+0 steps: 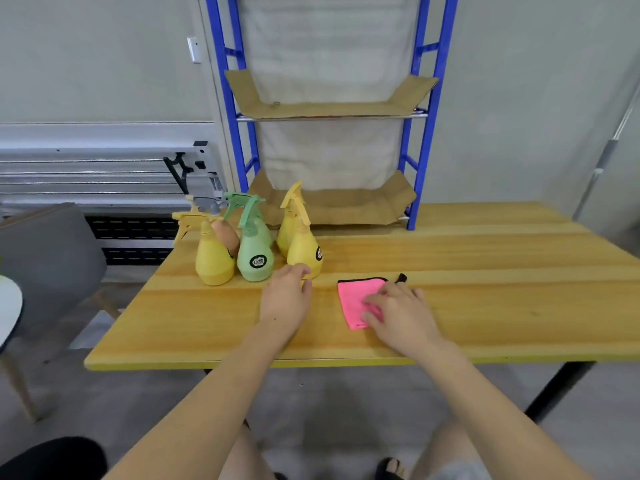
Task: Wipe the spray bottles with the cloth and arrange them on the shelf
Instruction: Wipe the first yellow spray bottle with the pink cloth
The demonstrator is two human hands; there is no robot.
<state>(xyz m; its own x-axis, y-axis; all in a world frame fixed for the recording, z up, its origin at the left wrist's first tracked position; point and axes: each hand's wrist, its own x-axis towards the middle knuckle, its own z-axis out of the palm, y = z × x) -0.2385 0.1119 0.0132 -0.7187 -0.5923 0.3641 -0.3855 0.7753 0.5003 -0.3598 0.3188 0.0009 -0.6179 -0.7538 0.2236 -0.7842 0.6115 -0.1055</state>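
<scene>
Several spray bottles stand grouped at the table's back left: a yellow one (213, 261) at the left, a green one (255, 252) in the middle, a yellow one (304, 252) at the right, others behind them. My left hand (286, 296) hovers just in front of the right yellow bottle, fingers loosely bent, holding nothing. A folded pink cloth (356, 297) with black trim lies flat on the table. My right hand (398, 311) rests on its right side, fingers spread over it. The blue shelf (420, 95) stands behind the table.
The wooden table (485, 289) stretches to the right. Cardboard lines the shelf's tiers (332, 109). A grey chair (48, 261) stands to the left of the table, and a white round surface (8, 310) shows at the left edge.
</scene>
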